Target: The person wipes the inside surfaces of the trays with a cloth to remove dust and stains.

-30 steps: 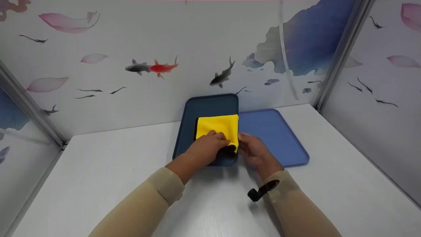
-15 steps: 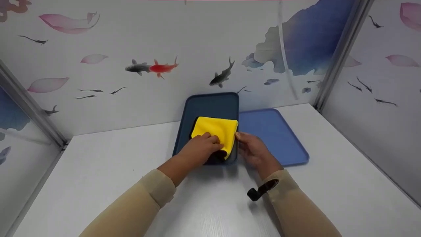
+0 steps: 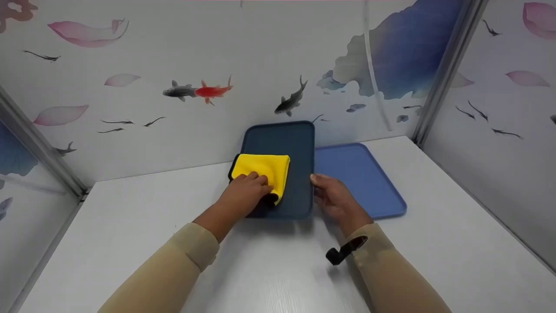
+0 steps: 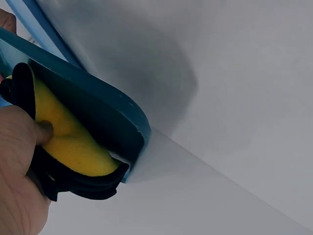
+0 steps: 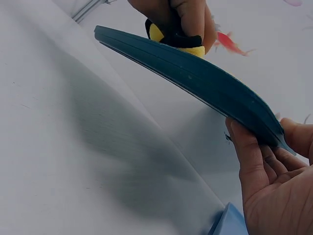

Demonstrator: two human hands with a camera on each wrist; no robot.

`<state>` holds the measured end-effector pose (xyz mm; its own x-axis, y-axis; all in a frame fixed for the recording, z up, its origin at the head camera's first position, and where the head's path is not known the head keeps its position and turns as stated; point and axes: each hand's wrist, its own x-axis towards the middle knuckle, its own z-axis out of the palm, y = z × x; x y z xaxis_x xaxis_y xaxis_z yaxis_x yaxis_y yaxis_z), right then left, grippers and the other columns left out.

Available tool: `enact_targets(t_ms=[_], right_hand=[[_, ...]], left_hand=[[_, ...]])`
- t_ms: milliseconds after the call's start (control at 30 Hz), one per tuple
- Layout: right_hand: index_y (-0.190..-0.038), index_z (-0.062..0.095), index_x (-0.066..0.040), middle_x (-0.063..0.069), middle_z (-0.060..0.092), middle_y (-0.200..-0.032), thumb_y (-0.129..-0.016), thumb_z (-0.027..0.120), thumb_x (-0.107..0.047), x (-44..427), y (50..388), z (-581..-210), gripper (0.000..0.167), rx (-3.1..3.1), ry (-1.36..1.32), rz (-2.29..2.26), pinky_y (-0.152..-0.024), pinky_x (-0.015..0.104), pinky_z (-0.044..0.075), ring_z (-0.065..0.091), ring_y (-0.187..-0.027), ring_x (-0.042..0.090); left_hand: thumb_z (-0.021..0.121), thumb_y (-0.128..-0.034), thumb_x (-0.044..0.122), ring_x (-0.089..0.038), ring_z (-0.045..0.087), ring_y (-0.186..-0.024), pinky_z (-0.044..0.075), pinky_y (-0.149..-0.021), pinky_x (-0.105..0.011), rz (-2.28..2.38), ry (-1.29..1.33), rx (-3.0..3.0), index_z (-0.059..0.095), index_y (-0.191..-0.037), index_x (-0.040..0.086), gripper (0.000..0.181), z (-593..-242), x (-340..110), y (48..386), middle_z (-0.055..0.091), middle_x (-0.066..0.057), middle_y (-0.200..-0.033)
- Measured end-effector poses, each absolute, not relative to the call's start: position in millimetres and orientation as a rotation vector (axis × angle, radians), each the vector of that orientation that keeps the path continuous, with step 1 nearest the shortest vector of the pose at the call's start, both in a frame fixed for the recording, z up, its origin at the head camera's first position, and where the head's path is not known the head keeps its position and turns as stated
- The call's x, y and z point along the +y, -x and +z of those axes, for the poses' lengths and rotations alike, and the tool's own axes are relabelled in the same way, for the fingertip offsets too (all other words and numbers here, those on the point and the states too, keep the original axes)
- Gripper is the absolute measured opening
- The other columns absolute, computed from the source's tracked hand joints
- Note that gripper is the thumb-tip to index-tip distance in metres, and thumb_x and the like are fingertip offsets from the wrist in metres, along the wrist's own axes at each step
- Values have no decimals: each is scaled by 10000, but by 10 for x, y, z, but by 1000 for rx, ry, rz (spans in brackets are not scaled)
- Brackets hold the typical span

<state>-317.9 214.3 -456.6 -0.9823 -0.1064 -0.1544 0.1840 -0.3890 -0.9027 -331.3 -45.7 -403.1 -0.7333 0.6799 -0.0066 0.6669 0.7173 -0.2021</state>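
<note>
A dark teal tray (image 3: 299,182) is held up off the table and tilted, its top toward the back wall. My right hand (image 3: 336,198) grips its right edge; in the right wrist view the thumb lies on one side and the fingers (image 5: 247,152) underneath. A folded cloth (image 3: 263,167), yellow with a black edge and black underside, lies against the tray's left part. My left hand (image 3: 243,193) grips this cloth and presses it on the tray face. In the left wrist view the thumb sinks into the yellow side of the cloth (image 4: 73,137).
A lighter blue tray (image 3: 360,182) lies flat on the white table (image 3: 143,234), right of the teal one. Behind stands a white wall (image 3: 243,52) painted with fish and petals. A black strap (image 3: 347,252) hangs at the right sleeve.
My left hand has slid the cloth leftward across the teal tray, from its right edge to its left edge. The right hand keeps its grip in nearly the same place.
</note>
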Motion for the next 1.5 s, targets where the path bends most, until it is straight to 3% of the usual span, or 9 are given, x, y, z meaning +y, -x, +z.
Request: enact_targets(t_ms=[433, 600, 733, 833, 933, 1033, 1500], right_hand=[[-1398, 566, 25, -51, 756, -944, -1068, 581, -165, 2096, 3186, -4582, 381, 1656, -191, -2494, -854, 230, 559, 703, -906, 88], [-1399, 575, 14, -59, 755, -965, -1064, 594, -181, 2112, 3177, -4586, 388, 1661, -180, -2499, -871, 242, 562, 701, -940, 86], [-1452, 512, 20, -74, 750, -971, -1092, 533, -189, 2137, 3149, -4587, 417, 1651, -82, -2483, -905, 252, 559, 697, -938, 67], [-1362, 595, -40, -75, 743, -957, -1101, 506, -183, 2149, 3137, -4580, 310, 1639, -43, -2485, -894, 246, 556, 687, -912, 66], [-1155, 702, -131, -63, 739, -913, -1093, 525, -177, 2153, 3141, -4565, 193, 1625, -46, -2511, -815, 235, 545, 663, -846, 73], [-1066, 733, -157, -56, 737, -884, -1087, 536, -170, 2156, 3145, -4560, 198, 1609, -57, -2528, -776, 225, 535, 653, -814, 75], [-1085, 749, -129, -33, 764, -914, -1077, 560, -164, 2157, 3161, -4573, 192, 1619, -42, -2538, -808, 233, 577, 708, -859, 94]], left_hand=[[724, -947, 12, -265, 540, -1303, 471, -1148, -451, 247, 884, -2922, 623, -1425, 157, 510, -4173, -746, 3389, 620, -60, -1410], [641, -1016, 57, -276, 532, -1373, 428, -1195, -476, 66, 777, -2988, 602, -1465, 170, 464, -4186, -760, 3369, 606, -61, -1471], [587, -1046, 72, -290, 570, -1332, 439, -1185, -474, -124, 699, -2992, 628, -1445, 172, 414, -4192, -727, 3322, 641, -63, -1436], [585, -1039, 56, -284, 586, -1285, 458, -1169, -453, -208, 671, -2977, 643, -1432, 172, 414, -4189, -686, 3276, 657, -61, -1405], [594, -1031, 53, -267, 588, -1239, 469, -1157, -428, -269, 661, -2968, 655, -1416, 164, 406, -4181, -638, 3230, 662, -53, -1379], [602, -1026, 58, -248, 593, -1203, 479, -1148, -410, -302, 659, -2954, 662, -1403, 157, 395, -4202, -597, 3193, 671, -40, -1356], [619, -1028, 84, -201, 601, -1252, 482, -1150, -375, -381, 681, -2902, 629, -1437, 193, 424, -4308, -371, 3005, 662, 11, -1406]])
